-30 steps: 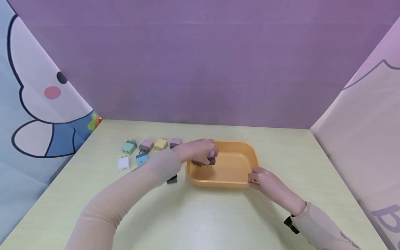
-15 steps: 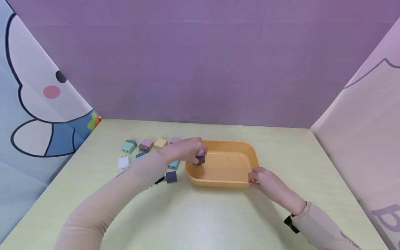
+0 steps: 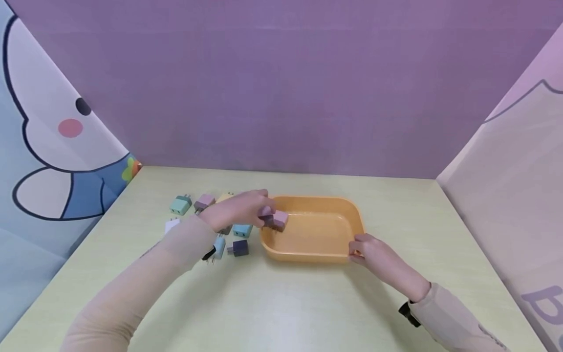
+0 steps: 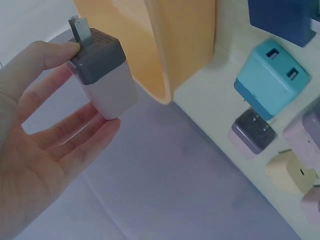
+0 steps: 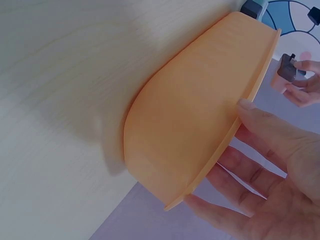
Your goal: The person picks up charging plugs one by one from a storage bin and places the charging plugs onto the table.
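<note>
My left hand (image 3: 239, 210) pinches a pink charger plug (image 3: 280, 220) with a dark end over the left rim of the orange tray (image 3: 318, 230). In the left wrist view the thumb lies by the metal prongs of the charger plug (image 4: 107, 75) and the fingers are beneath its pale body. A second pink-and-dark charger plug (image 3: 266, 218) shows right beside the first, at the fingertips. My right hand (image 3: 376, 256) grips the tray's near right corner. In the right wrist view its thumb and fingers hold the tray's rim (image 5: 222, 147). The tray's inner floor shows bare.
Several charger plugs lie left of the tray: a green one (image 3: 180, 205), a pink one (image 3: 205, 201), a white one (image 3: 172, 225), a light blue one (image 3: 219, 247), a teal one (image 3: 242, 231) and a dark blue one (image 3: 240, 248). A purple backdrop (image 3: 290, 88) rises behind the table.
My left hand has moved left from over the tray's inside to its left rim, carrying the charger plugs. The right hand stays on the tray's corner.
</note>
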The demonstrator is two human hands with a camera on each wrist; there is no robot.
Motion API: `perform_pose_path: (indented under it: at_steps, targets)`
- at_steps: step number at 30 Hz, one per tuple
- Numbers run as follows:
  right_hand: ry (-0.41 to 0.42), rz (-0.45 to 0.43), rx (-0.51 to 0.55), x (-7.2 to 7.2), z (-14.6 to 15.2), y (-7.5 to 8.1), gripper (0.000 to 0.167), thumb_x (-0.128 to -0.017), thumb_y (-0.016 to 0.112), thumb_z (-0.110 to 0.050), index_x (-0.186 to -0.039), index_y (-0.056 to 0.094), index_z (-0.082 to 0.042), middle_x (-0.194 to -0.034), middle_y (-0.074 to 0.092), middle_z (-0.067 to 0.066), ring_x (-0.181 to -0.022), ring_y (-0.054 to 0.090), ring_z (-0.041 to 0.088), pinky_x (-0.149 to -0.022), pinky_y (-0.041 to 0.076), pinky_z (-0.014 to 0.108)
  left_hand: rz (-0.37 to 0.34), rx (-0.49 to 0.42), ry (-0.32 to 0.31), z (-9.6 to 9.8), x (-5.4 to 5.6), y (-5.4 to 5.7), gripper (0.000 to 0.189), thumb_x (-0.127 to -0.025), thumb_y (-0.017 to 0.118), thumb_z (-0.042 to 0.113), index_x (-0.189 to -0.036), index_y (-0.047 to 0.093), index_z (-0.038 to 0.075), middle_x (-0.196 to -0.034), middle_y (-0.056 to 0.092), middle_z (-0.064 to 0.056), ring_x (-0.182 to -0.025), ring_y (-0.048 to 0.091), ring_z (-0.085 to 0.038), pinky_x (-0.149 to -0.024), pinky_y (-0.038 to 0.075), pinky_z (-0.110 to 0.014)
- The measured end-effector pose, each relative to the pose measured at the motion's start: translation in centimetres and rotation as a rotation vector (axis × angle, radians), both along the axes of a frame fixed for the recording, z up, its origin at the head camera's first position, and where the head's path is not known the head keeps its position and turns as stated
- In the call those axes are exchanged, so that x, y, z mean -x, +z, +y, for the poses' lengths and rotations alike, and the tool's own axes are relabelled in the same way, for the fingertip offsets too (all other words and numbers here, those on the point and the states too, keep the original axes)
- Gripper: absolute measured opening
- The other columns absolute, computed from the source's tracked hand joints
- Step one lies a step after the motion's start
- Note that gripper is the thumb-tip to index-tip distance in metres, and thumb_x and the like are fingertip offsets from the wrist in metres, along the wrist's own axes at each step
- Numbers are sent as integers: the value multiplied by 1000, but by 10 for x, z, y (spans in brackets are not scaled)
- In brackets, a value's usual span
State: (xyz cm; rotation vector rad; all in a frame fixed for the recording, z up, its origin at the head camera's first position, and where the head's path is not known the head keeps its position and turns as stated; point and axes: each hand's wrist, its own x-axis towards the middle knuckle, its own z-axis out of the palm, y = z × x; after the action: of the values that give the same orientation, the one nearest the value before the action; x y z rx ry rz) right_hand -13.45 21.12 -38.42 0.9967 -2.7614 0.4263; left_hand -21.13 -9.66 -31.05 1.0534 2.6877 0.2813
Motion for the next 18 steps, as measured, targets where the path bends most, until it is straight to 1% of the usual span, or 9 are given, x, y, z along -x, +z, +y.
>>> perform_pose_path:
  at_steps: [3, 7, 10, 15, 18]
  targets:
    - [-4, 1, -3, 1, -1, 0, 15, -70, 71, -9, -66, 57, -14, -67, 47, -7, -62, 45, 8, -54, 41, 21, -1, 4, 22, -7, -1, 2, 19, -75, 67, 7, -92, 63, 14, -86, 50, -1, -76, 46, -15, -68, 42, -27]
    - [-14, -7, -9, 1, -1, 1, 16, -70, 71, -9, -67, 57, -14, -67, 47, -7, -62, 45, 8, -54, 41, 21, -3, 15, 62, -17, -4, 4, 23, -75, 68, 8, -97, 63, 14, -88, 50, 0, -78, 46, -16, -70, 43, -27]
    - [-15, -12, -11, 1, -1, 0, 16, -70, 71, -9, -67, 57, -14, -67, 47, -7, -62, 44, 8, -54, 40, 21, 5, 5, 71, -25, -6, 5, 26, -74, 68, 8, -100, 63, 10, -89, 51, -2, -78, 48, -16, -71, 43, -30]
    - [-12, -9, -10, 1, -1, 0, 16, -70, 71, -9, -66, 57, -14, -67, 47, -7, -62, 44, 8, -54, 40, 21, 22, -24, 92, -38, -9, 4, 27, -74, 68, 7, -100, 63, 10, -92, 53, -4, -80, 50, -17, -74, 44, -33]
    - [-13, -6, -7, 1, -1, 0, 16, -70, 71, -9, -66, 56, -14, -67, 47, -8, -63, 45, 8, -54, 41, 21, 23, -46, 106, -46, -10, 2, 27, -73, 68, 6, -100, 64, 9, -90, 53, -5, -78, 50, -17, -70, 44, -32]
